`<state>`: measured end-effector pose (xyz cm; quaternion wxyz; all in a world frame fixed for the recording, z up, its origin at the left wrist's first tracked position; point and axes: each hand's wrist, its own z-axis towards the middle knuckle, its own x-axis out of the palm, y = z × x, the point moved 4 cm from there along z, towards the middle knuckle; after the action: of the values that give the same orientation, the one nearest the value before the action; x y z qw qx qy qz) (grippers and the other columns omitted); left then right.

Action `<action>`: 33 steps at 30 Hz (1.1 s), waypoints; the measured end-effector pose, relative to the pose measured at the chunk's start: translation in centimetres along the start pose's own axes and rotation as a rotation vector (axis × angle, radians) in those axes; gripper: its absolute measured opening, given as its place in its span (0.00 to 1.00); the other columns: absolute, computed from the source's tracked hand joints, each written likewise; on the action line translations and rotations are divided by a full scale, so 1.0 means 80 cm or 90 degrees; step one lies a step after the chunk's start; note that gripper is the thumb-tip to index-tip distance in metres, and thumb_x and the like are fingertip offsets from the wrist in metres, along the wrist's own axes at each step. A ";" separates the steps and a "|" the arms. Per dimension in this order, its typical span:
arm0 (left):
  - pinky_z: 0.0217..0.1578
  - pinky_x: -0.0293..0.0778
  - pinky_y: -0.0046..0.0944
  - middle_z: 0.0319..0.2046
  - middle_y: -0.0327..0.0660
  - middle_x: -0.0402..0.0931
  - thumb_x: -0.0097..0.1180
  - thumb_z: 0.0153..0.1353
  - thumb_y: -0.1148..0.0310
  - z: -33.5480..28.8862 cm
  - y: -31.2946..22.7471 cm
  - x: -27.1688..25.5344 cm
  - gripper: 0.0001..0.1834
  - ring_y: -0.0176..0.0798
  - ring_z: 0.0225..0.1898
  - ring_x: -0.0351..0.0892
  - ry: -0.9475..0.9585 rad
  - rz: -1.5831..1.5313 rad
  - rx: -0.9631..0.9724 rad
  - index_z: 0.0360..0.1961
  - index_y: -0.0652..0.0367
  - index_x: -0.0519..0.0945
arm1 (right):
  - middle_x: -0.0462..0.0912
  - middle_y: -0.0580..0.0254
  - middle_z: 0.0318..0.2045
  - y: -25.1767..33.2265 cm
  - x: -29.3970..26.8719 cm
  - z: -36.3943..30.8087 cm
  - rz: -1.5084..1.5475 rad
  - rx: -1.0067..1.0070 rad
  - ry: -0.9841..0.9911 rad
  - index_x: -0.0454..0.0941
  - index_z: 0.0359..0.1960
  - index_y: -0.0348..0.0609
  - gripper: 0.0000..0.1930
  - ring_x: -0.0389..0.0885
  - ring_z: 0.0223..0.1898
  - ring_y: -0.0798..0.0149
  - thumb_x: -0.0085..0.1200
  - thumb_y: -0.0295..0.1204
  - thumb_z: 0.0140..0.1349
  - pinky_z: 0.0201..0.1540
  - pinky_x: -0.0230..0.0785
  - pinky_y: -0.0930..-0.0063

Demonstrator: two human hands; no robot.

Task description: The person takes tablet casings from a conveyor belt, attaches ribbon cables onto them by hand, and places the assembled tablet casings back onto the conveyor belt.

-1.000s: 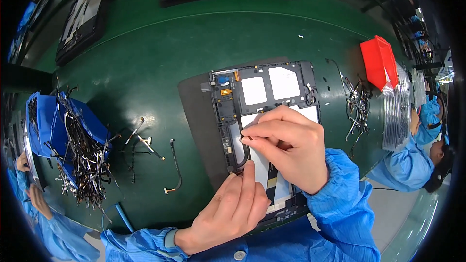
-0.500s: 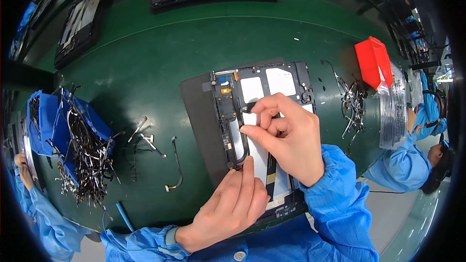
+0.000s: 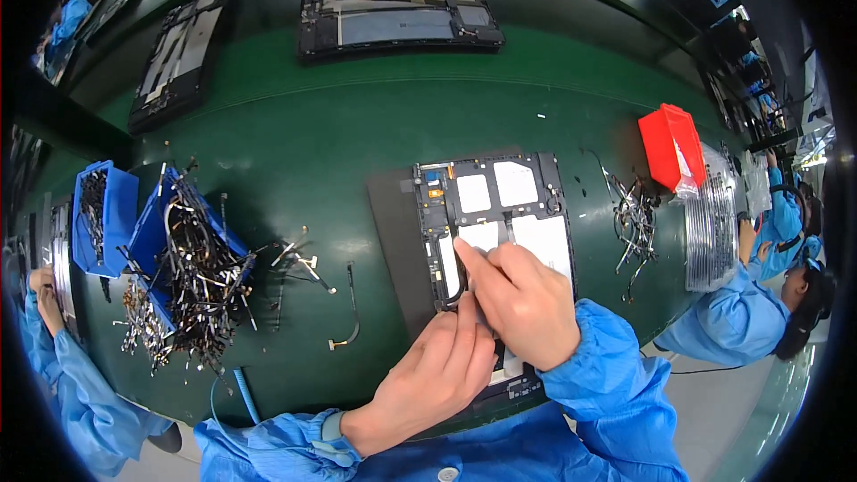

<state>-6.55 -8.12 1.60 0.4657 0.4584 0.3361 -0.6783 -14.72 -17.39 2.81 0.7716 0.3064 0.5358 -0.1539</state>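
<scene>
1. Head view: the opened tablet frame [image 3: 486, 214] lies on a dark mat [image 3: 393, 241] on the green bench [image 3: 295, 143], just ahead of you.
2. Your right hand [image 3: 522, 303] presses on the frame's lower half, fingers curled; whether they pinch anything, you cannot tell.
3. Your left hand [image 3: 428, 375] rests on the frame's near edge, fingers released and touching the right hand.
4. A blue bin [image 3: 147, 232] spilling flex cables sits well to your left.

My right hand [image 3: 522, 303] now presses flat on the open tablet frame [image 3: 491, 214], no longer lifting the white strip; my left hand [image 3: 437, 375] slides closer beside it.
</scene>
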 end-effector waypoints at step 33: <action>0.50 0.73 0.40 0.39 0.44 0.77 0.53 0.55 0.70 -0.072 -0.003 -0.111 0.13 0.44 0.43 0.77 -0.065 -0.482 0.009 0.42 0.60 0.76 | 0.60 0.55 0.68 -0.391 -0.055 0.178 0.447 0.265 -0.272 0.62 0.66 0.43 0.31 0.58 0.68 0.58 0.57 0.28 0.60 0.68 0.51 0.65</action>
<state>-3.67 -0.07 7.86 0.1947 0.2705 0.4535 -0.8266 -23.70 -50.82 0.64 0.7921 0.5794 0.1862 -0.0474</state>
